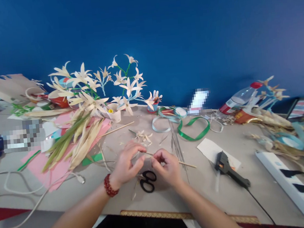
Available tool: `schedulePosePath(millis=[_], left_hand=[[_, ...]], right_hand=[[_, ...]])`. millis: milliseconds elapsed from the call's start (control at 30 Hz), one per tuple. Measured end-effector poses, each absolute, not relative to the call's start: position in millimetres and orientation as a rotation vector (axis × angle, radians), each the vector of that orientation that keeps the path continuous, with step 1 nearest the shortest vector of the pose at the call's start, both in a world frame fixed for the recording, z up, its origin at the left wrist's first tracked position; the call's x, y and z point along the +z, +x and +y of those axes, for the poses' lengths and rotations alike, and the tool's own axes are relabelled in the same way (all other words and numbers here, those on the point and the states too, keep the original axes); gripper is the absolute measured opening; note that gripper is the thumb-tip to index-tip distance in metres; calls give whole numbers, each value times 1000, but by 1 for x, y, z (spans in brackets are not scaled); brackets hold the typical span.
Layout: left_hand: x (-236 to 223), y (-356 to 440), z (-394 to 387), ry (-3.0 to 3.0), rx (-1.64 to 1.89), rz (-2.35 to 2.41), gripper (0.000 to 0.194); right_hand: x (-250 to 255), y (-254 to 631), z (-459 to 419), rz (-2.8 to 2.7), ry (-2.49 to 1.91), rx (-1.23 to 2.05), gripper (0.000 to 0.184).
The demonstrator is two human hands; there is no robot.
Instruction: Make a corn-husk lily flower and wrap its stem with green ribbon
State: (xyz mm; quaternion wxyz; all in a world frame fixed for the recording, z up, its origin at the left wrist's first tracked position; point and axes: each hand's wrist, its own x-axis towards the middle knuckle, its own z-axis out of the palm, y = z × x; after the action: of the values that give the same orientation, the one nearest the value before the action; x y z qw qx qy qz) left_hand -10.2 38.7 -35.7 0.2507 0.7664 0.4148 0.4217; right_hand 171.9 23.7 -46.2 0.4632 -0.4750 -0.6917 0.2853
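Stick point(187, 164) — through right hand point(169, 167), toward left hand point(126, 163)

Thin stick point(187, 164), pale tan, approx. straight, slants slightly down L-to-R in view; mid. part pinched & partly hidden by R hand point(167, 166), R end pokes out beyond; L end nr. fingertips of L hand point(128, 162), contact unclear.

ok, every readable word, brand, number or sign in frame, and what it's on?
None legible.
Bottle label: too blurred.
Red container, yellow mark: too small and blurred.
Bright panel by the wall: pixelated.
Patch at left: pixelated.
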Motion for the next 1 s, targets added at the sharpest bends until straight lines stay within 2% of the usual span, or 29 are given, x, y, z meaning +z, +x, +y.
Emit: schedulePosePath(millis=[100, 267, 633, 800, 900, 1000], left_hand=[[-36, -1, 35, 2083, 1072, 1104, 7], [-39, 1, 33, 2056, 1068, 1157, 11], [-44, -11, 40, 2028, 1151, 1369, 10], [-41, -8, 36, 1891, 1065, 1143, 13], [-41, -1, 33, 1848, 1022, 1150, 9], [-41, 3, 31, 1797, 1025, 1146, 15]], right_hand=[[-49, 169, 24, -1708, -1169, 706, 15], [-52, 169, 22, -1747, -1160, 619, 14], [-51, 175, 23, -1619, -1178, 636, 13], [-49, 175, 23, -1612, -1201, 710, 13], [-51, 172, 23, -1627, -1182, 701, 11], [-54, 170, 22, -1641, -1176, 639, 10]])
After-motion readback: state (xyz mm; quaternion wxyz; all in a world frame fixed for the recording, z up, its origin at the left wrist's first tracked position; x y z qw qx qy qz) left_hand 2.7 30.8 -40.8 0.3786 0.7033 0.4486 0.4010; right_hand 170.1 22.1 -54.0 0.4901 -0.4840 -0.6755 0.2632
